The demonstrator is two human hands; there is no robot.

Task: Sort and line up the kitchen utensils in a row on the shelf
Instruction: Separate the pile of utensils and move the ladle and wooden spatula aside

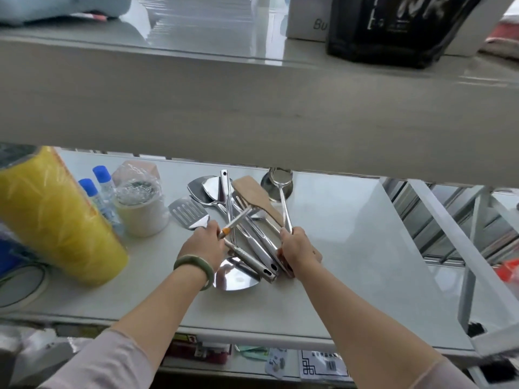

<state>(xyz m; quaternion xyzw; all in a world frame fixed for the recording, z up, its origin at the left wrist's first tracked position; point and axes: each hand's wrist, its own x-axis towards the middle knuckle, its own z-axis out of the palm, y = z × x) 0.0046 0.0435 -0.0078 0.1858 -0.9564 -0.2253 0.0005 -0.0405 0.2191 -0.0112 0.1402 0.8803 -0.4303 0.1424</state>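
Note:
A heap of kitchen utensils lies crossed on the white shelf [337, 248]: steel turners [209, 189], a slotted turner [188, 214], a wooden spatula [254, 193], a steel ladle [279, 178] and a shiny round ladle bowl [234, 276] near the front. My left hand [203, 242], with a green bangle on the wrist, is closed on the slotted turner's handle, next to a thin orange-banded tool [234, 221]. My right hand [299, 251] grips the handle ends of the ladle and wooden spatula at the right of the heap.
A big yellow roll [56, 217] leans at the left. Beside it stand two blue-capped bottles [97, 189] and a wrapped white cup [139, 203]. The upper shelf's thick edge [252, 108] hangs over the back of the heap. A white metal frame [455, 242] borders the right.

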